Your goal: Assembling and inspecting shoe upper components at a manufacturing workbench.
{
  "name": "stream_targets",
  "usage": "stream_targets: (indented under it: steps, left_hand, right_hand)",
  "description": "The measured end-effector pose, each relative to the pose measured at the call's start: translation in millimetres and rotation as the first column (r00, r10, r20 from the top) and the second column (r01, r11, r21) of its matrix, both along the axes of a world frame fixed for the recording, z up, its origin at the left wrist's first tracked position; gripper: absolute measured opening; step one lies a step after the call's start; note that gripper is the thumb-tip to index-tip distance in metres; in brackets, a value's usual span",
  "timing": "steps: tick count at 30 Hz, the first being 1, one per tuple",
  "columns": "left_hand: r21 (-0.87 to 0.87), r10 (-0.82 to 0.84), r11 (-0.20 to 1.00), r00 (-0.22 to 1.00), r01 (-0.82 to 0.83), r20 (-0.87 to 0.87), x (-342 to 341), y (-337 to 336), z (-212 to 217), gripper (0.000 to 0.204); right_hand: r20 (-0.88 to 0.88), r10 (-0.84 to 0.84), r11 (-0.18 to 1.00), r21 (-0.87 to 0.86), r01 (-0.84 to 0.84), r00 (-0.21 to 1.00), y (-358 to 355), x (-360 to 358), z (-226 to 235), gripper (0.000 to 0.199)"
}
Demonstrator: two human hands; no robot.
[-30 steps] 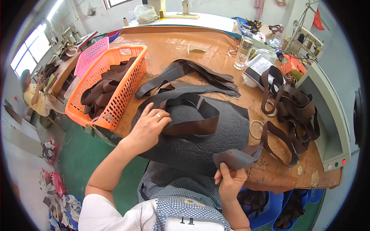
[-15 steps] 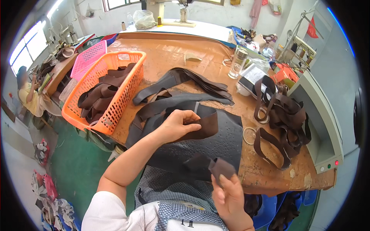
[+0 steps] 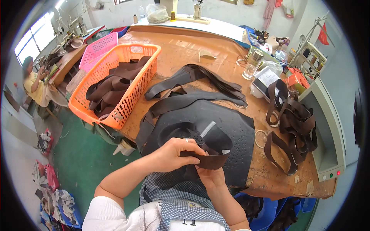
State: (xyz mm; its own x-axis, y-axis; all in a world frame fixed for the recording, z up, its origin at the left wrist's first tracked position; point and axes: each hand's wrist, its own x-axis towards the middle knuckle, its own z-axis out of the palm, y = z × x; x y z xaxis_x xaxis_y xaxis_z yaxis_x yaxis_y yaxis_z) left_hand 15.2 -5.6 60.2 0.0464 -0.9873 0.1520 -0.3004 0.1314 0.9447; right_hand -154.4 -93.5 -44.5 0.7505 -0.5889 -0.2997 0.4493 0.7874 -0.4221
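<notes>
A dark brown strip (image 3: 212, 161), curved into a loop with a black inner face and a pale grey patch, stands over the black pitted mat (image 3: 241, 133). My left hand (image 3: 171, 154) pinches its upper edge between thumb and fingers. Just below and to the right, my right hand (image 3: 212, 177) is closed on the same strip from underneath; its fingertips are partly hidden. Behind the mat lies a fanned bundle of dark strips (image 3: 198, 75), with further long black strips (image 3: 173, 102) trailing toward the left edge of the table.
An orange perforated basket (image 3: 135, 101) of brown strips stands at the left, beside a pink basket (image 3: 101, 47). Tangled brown strips (image 3: 295, 123) lie at the right near a grey machine housing (image 3: 325, 131). A glass jar (image 3: 252, 65) stands farther back. Another person (image 3: 36, 84) sits far left.
My right hand has come up and left from the near edge of the mat to meet my left hand at the strip. The whole view has shifted slightly.
</notes>
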Motion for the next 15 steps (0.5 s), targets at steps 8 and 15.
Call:
stream_targets:
  steps: [8,15]
  left_hand:
    - [0.088,0.249,0.968,0.933,-0.234,-0.261,-16,12,-26,0.032]
    - [0.219,0.262,0.956,0.904,-0.195,-0.339,-15,13,-29,0.034]
  right_hand:
    - [-0.052,0.062,0.987,-0.146,-0.069,0.997,2,-14,5,0.044]
    - [-0.07,0.113,0.984,-0.129,-0.121,0.991,3,-19,3,0.049]
